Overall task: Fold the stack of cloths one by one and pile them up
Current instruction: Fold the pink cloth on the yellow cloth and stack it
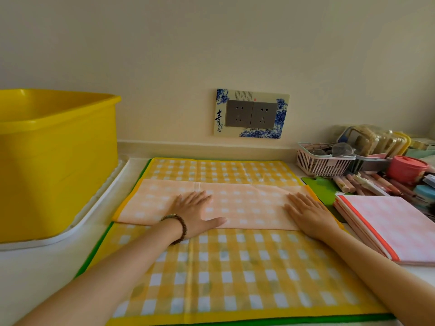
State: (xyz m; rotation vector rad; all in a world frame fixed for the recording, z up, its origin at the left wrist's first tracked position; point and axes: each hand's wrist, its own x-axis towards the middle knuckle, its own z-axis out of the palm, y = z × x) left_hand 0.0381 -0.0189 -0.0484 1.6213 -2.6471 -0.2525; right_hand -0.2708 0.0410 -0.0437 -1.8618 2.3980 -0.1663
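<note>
A pale orange checked cloth (244,203), folded into a long strip, lies across the stack of spread yellow checked cloths (235,274) on the counter. My left hand (195,212), with a bead bracelet at the wrist, presses flat on the strip's left half. My right hand (308,212) presses flat on its right end. Both hands have straight fingers. A pile of folded pink checked cloths (395,229) with an orange edge sits to the right. A green cloth edge (94,250) shows under the yellow stack.
A big yellow tub (56,156) stands on a white tray (89,215) at the left. At the back right are a pink basket (322,165), a red lidded pot (407,168), pens (367,184) and clutter. A wall socket (251,114) is behind.
</note>
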